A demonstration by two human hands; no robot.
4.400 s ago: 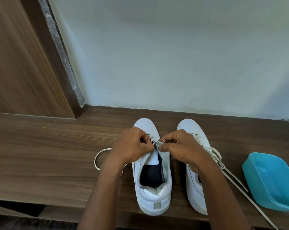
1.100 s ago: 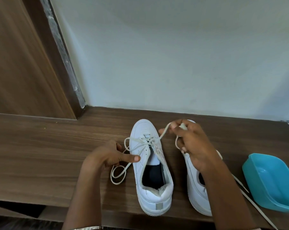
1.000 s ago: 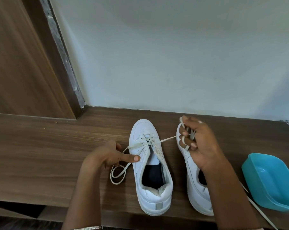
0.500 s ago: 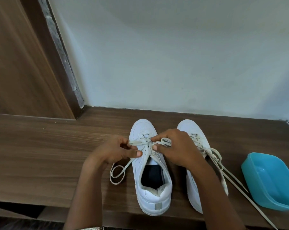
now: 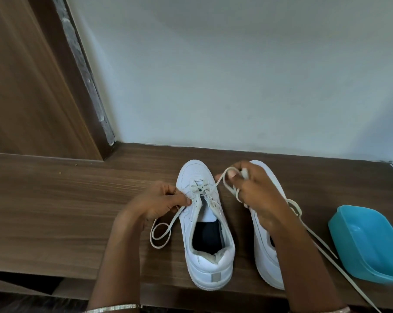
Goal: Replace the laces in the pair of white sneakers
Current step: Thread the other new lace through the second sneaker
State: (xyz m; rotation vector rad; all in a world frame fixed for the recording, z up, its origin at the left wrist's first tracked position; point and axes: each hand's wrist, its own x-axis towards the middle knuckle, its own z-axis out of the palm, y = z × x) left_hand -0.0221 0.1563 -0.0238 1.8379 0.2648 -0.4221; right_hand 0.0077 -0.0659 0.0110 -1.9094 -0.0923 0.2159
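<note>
Your right hand [image 5: 256, 193] has lifted off the eyelets to above the right sneaker [image 5: 262, 263] toe, fingers curled round the lace [image 5: 220, 179], pulling it taut. Your left hand [image 5: 161, 199] still pinches the lace's other end beside the left sneaker [image 5: 210, 265] on the counter [image 5: 66, 199].

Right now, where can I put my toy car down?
Best: the wide bare wood left of the left hand and the lace loop, up to the brown panel. A thinner strip runs behind the left shoe and right shoe, along the wall. Crowded: between the shoes, and from the right shoe to the blue tub, where a loose lace trails.
</note>
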